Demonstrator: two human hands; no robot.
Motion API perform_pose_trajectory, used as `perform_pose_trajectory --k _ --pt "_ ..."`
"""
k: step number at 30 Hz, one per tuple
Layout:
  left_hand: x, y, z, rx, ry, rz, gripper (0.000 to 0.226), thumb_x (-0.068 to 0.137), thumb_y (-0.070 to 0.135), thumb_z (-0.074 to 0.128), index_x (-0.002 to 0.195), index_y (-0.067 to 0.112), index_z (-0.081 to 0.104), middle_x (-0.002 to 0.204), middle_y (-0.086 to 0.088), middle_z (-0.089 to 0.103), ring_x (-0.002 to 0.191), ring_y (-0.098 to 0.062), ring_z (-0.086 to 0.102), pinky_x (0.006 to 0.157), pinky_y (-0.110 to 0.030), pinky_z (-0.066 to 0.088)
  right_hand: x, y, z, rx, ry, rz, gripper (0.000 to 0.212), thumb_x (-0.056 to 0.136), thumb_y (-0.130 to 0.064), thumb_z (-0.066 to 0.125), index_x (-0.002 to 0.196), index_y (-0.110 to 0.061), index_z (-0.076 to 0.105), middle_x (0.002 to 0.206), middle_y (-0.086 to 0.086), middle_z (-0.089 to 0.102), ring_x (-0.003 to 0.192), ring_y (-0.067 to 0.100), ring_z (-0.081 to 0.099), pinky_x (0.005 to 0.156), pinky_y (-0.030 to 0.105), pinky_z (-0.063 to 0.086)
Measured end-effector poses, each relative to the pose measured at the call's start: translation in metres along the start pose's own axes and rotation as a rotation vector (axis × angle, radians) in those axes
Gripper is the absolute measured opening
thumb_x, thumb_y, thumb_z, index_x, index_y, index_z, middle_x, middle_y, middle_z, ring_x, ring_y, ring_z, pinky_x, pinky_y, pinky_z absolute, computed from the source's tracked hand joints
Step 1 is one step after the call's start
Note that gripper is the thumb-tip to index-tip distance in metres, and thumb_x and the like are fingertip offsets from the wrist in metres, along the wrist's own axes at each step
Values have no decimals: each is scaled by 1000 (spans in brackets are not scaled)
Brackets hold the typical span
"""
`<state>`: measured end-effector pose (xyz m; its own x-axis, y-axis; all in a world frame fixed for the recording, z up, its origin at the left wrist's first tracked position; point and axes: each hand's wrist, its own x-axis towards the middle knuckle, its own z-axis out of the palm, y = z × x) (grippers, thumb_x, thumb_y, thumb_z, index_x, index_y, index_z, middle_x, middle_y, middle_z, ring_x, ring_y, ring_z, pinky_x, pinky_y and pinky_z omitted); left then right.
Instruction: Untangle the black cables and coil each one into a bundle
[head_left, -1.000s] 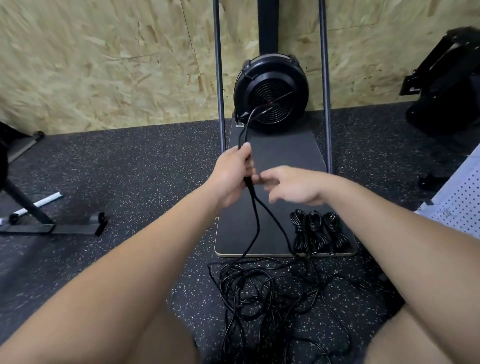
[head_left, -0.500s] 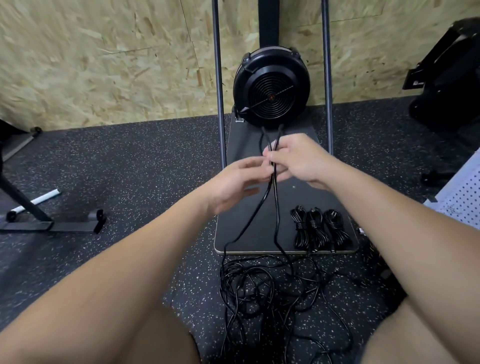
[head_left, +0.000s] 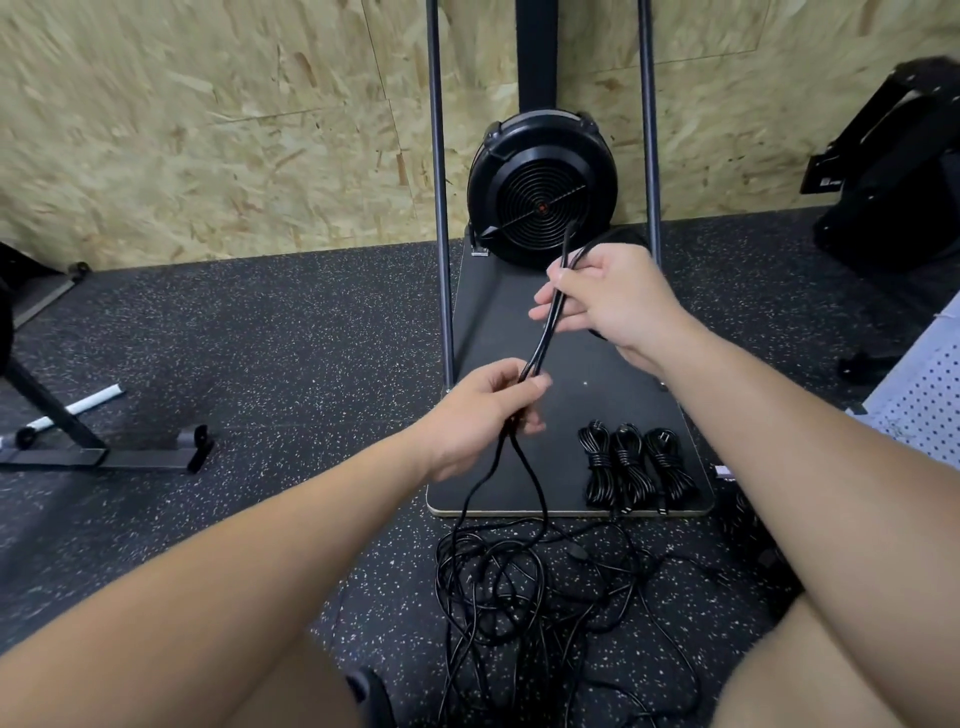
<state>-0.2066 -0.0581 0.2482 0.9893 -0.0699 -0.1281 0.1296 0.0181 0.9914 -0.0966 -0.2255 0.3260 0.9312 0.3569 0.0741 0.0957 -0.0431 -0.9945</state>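
Observation:
A doubled black cable (head_left: 545, 332) runs taut between my hands. My right hand (head_left: 608, 301) grips its upper end, where a loop sticks out above the fist. Lower and to the left, my left hand (head_left: 488, 410) pinches the same two strands. From there both strands drop to a tangled heap of black cables (head_left: 524, 587) on the speckled floor between my knees. Three coiled cable bundles (head_left: 636, 462) lie side by side on the near right corner of the black platform (head_left: 519, 467).
A black round fan housing (head_left: 540, 197) stands at the platform's far end between two upright metal poles (head_left: 439, 208). A metal frame foot (head_left: 104, 452) lies at the left, dark equipment (head_left: 893, 176) at the right, and a white perforated panel (head_left: 924, 395) at the right edge.
My hands were together at the cable. They have drawn apart: the right hand went up and right with the loop, and the left slid down along the doubled strands.

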Motion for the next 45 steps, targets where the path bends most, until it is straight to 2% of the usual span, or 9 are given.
perform_pose_trajectory --k 5,11,15,17,20,25,33,39,45 --pt "2 5 -4 9 86 121 28 116 17 50 116 8 76 82 1 51 72 -14 44 67 -25 40 6 7 -10 62 -15 82 26 113 -22 62 117 3 68 110 21 81 99 30 83 87 43 68" --pt "13 30 -14 -107 207 124 25 117 14 47 113 5 70 77 2 51 65 -10 43 62 -24 37 -13 32 5 -333 -464 253 33 102 -2 69 134 -8 71 123 8 81 118 18 77 103 42 63" --pt "18 40 -15 -169 207 76 30 116 18 48 125 1 71 79 3 50 67 -12 40 72 -34 49 -32 48 32 -478 -702 248 44 100 -39 75 127 -6 65 118 -3 71 113 12 66 111 50 58" --pt "21 40 -17 -193 203 43 33 114 17 47 129 0 72 80 4 52 67 -13 40 83 -55 49 -35 55 41 -455 -664 192 33 99 -44 74 107 -13 69 87 -7 62 86 11 58 97 51 62" --pt "22 40 -19 -264 242 48 36 113 7 42 137 -3 67 82 4 54 68 -13 40 75 -36 44 -40 58 47 -382 -596 128 13 107 -24 73 94 -24 70 63 -19 58 68 12 53 75 43 49" --pt "24 40 -26 -277 205 106 34 112 3 45 139 -3 64 86 1 57 73 -14 49 77 -41 46 -42 52 55 -377 -527 101 11 109 -11 64 110 -4 71 102 3 85 110 43 76 104 68 55" --pt "13 44 -51 -207 105 114 45 101 -9 55 145 2 60 122 -12 73 106 -26 71 87 -36 57 -46 25 46 -407 -466 -21 17 113 -17 58 115 -10 73 96 4 84 92 20 83 95 59 63" --pt "-2 26 -58 6 -313 -64 79 80 -14 54 156 7 55 145 -12 68 138 -31 60 125 -44 41 -38 -12 26 -269 -303 -68 19 113 -20 61 114 -6 74 98 9 83 91 26 83 91 55 67" --pt "-12 -1 -43 366 -408 -173 51 101 -11 65 149 4 55 150 -15 66 146 -29 56 116 -33 47 -16 -30 15 -22 -71 -107 18 113 -17 59 110 -6 72 92 10 79 88 36 83 81 46 68"
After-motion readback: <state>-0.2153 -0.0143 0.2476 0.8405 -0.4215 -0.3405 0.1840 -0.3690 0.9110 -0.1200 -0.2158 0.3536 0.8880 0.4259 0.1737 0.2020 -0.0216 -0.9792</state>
